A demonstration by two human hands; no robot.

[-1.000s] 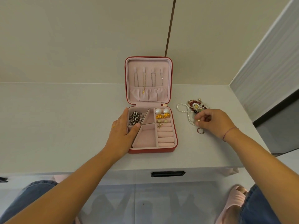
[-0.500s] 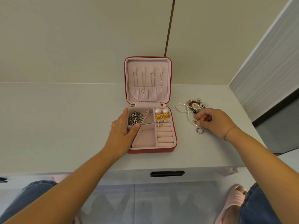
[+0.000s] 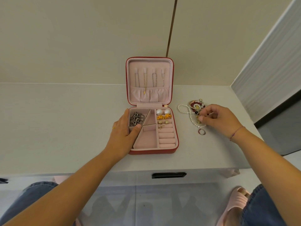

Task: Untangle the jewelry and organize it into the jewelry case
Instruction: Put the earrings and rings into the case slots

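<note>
Left hand lies with straight fingers along the open jewelry case's left wall; right hand pinches the tangled jewelry near the table's right edge.

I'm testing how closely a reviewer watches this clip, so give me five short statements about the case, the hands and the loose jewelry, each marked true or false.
1. The jewelry case stands open. True.
2. The dark chain lies in the case's front compartment. False: it is in the rear left compartment.
3. The right hand pinches at the tangled pile to the right of the case. True.
4. The loose ring sits in a ring roll. False: it lies on the table, in front of the pile.
5. The left hand lifts the case. False: it rests against the case's left side, thumb on a divider.
</note>
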